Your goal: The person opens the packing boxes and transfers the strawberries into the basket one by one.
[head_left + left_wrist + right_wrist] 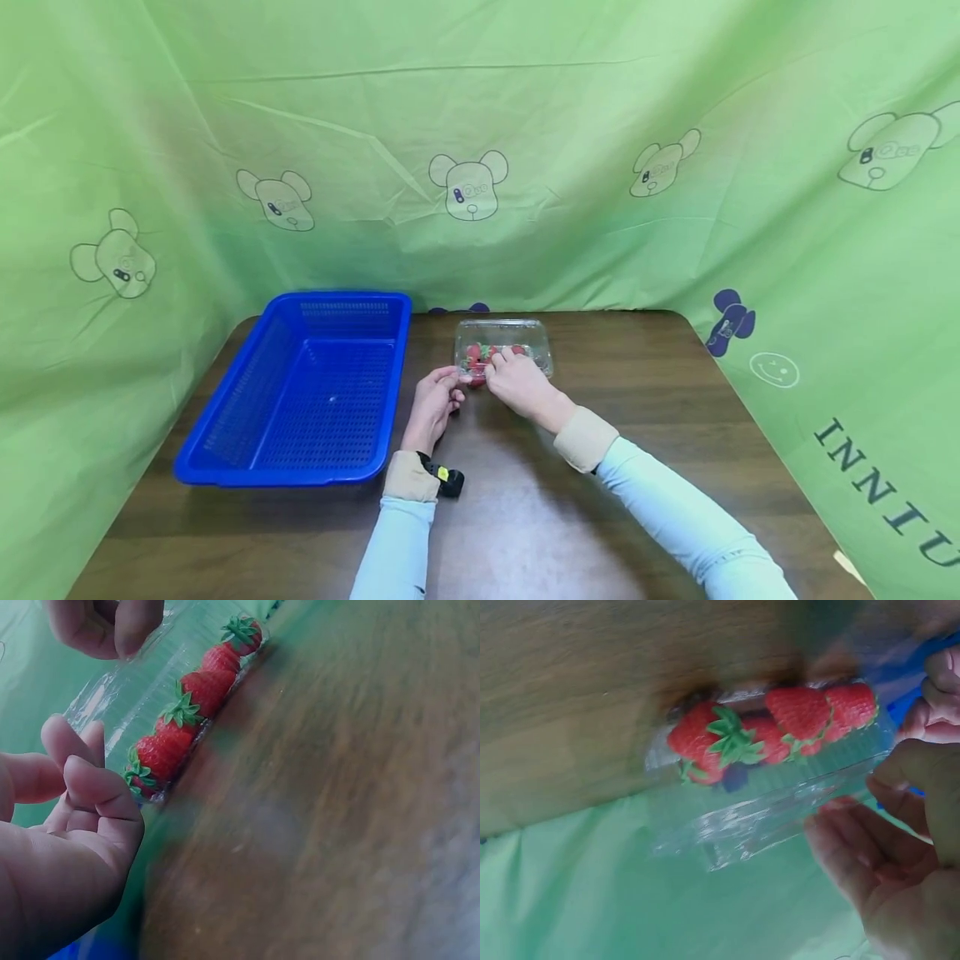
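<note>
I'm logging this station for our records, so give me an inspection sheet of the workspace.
Surface: brown table, wood-grained.
Job's things: strawberries in a clear box; blue basket to the left.
Clutter: pale item at the near right edge, too small to identify.
Hands: left hand and right hand at the box, grip unclear.
Cables: nothing seen.
Surroundings: green cloth with printed animal heads.

Red strawberries (206,691) — green-leaved — lie inside a clear box (504,332).
</note>
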`<state>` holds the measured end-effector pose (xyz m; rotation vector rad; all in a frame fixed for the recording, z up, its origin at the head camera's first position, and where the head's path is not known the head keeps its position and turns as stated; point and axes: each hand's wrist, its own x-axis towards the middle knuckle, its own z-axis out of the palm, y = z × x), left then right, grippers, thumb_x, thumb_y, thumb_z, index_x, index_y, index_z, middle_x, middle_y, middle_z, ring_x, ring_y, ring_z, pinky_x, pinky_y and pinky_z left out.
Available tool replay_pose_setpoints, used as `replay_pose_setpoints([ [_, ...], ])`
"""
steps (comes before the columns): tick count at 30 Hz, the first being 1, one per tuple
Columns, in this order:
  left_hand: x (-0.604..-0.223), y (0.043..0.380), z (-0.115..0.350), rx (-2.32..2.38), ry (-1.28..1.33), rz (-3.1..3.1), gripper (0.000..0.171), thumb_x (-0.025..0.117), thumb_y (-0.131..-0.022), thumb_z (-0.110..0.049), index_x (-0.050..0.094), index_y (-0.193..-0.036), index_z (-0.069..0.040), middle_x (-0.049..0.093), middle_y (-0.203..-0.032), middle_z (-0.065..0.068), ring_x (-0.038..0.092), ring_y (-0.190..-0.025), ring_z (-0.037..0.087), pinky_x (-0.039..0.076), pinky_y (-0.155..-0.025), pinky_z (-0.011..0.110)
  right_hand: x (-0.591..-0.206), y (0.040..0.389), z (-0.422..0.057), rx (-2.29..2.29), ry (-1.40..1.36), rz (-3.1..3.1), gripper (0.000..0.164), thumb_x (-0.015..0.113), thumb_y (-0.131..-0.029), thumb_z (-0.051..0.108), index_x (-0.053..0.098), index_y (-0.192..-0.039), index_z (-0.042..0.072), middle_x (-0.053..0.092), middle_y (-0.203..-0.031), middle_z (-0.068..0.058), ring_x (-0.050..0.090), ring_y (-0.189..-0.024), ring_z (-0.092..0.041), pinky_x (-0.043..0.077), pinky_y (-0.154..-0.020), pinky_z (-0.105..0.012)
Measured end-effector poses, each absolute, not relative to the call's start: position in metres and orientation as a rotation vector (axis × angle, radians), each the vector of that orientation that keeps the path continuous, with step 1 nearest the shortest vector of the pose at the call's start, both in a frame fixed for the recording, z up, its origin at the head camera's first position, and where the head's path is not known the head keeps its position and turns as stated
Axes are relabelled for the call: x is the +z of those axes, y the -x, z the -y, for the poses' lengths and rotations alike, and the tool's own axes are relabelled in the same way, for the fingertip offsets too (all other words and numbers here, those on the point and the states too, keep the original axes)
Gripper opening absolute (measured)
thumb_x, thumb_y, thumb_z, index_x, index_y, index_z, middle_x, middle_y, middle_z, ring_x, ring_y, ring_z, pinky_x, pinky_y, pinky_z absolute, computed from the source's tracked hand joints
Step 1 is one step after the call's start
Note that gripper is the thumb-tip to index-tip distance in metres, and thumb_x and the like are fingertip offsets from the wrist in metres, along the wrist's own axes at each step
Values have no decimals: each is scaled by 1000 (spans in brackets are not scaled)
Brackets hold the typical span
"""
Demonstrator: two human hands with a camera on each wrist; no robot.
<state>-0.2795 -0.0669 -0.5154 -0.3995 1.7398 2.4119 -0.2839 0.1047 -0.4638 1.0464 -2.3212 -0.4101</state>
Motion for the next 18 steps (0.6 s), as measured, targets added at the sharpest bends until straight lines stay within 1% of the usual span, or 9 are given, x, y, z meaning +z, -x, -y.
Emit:
replay_pose_setpoints([
  [4,-516,279,69,2415,360,-1680,24,49,-100,-16,53,-119,-3,68,-82,-2,59,-56,7,44,-51,19,-466,282,-99,-403,-981,2364,4,62,-83,10,63,-82,7,60,-83,-9,54,-77,-25,46,-61,-35],
  [8,-515,279,71,2391,315,-1630,24,47,-101,-17,52,-119,-2,69,-82,-2,65,-62,7,47,-54,19,-465,281,-97,-397,-947,2407,6,65,-81,11,65,-86,7,61,-86,-10,54,-79,-25,46,-64,-36],
  [14,-517,278,76,2357,303,-1650,29,52,-99,-19,55,-121,1,71,-84,-2,67,-69,8,48,-56,19,-465,283,-96,-414,-966,2396,13,69,-77,9,65,-89,6,62,-89,-10,54,-79,-25,47,-64,-35],
  [18,-517,278,76,2333,278,-1651,26,51,-100,-19,57,-116,0,70,-83,-2,67,-69,9,49,-57,20,-465,286,-98,-439,-985,2388,15,70,-75,9,64,-88,6,63,-91,-10,55,-80,-25,48,-65,-35],
])
